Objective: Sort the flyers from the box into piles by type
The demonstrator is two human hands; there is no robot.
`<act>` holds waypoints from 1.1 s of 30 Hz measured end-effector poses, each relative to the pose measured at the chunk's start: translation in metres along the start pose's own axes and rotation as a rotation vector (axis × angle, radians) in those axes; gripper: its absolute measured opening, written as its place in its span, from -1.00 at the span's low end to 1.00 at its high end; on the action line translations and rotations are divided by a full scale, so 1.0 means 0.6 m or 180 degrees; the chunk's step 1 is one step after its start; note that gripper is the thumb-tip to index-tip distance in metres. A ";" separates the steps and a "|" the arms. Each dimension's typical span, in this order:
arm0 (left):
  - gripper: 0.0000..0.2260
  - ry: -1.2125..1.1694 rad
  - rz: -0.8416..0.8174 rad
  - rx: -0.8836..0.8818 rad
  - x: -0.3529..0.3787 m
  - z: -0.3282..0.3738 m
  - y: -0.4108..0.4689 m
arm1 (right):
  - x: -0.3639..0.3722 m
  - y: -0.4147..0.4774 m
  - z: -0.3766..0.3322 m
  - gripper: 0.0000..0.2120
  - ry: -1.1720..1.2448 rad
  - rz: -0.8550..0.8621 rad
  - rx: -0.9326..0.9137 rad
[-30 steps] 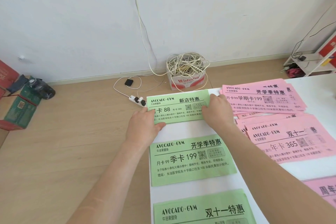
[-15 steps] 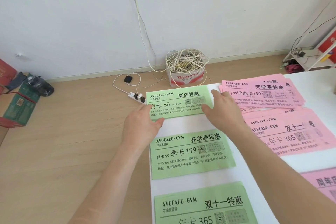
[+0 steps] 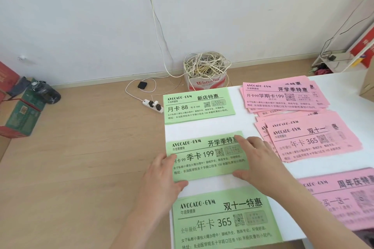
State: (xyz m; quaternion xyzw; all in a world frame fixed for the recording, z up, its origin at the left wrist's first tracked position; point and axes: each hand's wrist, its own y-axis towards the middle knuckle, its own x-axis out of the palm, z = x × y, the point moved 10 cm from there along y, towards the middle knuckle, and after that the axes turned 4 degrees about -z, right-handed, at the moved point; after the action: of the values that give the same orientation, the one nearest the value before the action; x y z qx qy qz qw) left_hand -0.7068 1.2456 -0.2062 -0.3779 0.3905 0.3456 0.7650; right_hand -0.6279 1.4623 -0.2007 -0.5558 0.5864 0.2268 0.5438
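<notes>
Now left hand (image 3: 162, 176) at nine o'clock, right hand (image 3: 261, 163) at three, press flat-fingered on middle green pile (image 3: 206, 166), probably squaring it.

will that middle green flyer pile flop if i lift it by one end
Probably floppy: the middle green flyer pile looks thin, lying flat on the table. Likely light. Sheets may slide apart, as the pink stack beside it lies fanned out.

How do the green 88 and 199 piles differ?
The 88 pile lies farther away, untouched; the 199 pile has the left hand and right hand on its ends. The 88 pile is headed 新店特惠, the 199 pile 开学季特惠. Both are green AVOCADO·GYM flyers.
</notes>
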 end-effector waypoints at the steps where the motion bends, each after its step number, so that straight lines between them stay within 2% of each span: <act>1: -0.36 0.0025 0.0027 -0.0006 -0.003 0.001 0.001 | 0.001 -0.001 0.000 -0.13 0.0026 0.0010 0.0022; 12: -0.59 0.0338 0.0149 0.0072 -0.016 0.022 -0.009 | 0.003 -0.001 0.006 -0.19 0.0247 0.0037 0.0150; 16: -0.57 0.0393 0.0202 0.0080 -0.017 0.021 -0.007 | 0.002 -0.006 0.006 -0.19 0.0301 0.0061 0.0170; 20: -0.47 0.0419 0.0194 0.0007 -0.021 0.014 -0.008 | -0.022 -0.028 0.015 -0.21 0.0480 0.0166 0.0199; 23: -0.55 0.0435 0.0601 0.0118 -0.057 0.031 -0.019 | -0.077 -0.067 0.067 -0.35 0.0839 0.0476 0.0384; 27: -0.79 0.0256 0.1256 0.0803 -0.104 0.112 -0.043 | -0.148 -0.131 0.189 -0.56 0.1546 0.0703 0.0871; 29: -0.82 0.0168 0.1225 0.1076 -0.101 0.167 -0.044 | -0.173 -0.154 0.253 -0.60 0.1776 0.0735 0.1092; 33: -0.85 0.0206 0.1010 0.1443 -0.044 0.286 -0.022 | -0.187 -0.153 0.367 -0.54 0.1744 0.0539 0.1449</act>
State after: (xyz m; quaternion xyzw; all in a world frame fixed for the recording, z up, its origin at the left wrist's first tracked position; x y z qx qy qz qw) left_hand -0.6501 1.3785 -0.1094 -0.1420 0.5364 0.3526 0.7535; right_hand -0.4840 1.6738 -0.1368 -0.4102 0.7897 -0.0226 0.4556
